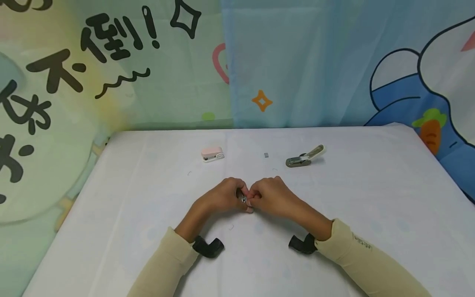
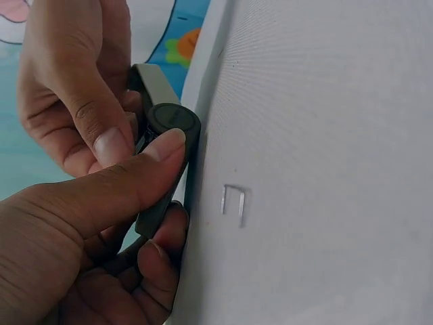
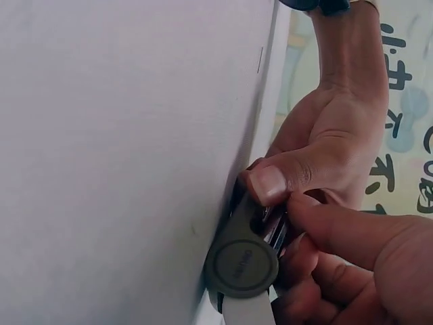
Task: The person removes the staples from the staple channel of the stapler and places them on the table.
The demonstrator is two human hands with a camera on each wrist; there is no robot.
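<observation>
My left hand [image 1: 224, 196] grips a small dark green stapler [image 2: 161, 179] with a round pivot and a pale arm, its thumb pressed over the body near the pivot. My right hand [image 1: 275, 197] meets it from the other side, its thumb and fingers pinching at the stapler's metal strip [image 3: 278, 233]. A shiny metal bit [image 1: 243, 199] shows between the hands in the head view; I cannot tell what exactly the right fingertips pinch. The pale arm [image 2: 157, 84] extends past the right fingers in the left wrist view. Most of the stapler is hidden by fingers in the head view.
Farther back on the white table [image 1: 167, 255] are a pink stapler [image 1: 212, 154], a small grey block [image 1: 266, 155] and an opened green stapler [image 1: 304, 156]. A loose staple [image 2: 233, 203] lies near my hands; thin staples are scattered elsewhere. Printed curtains hang behind.
</observation>
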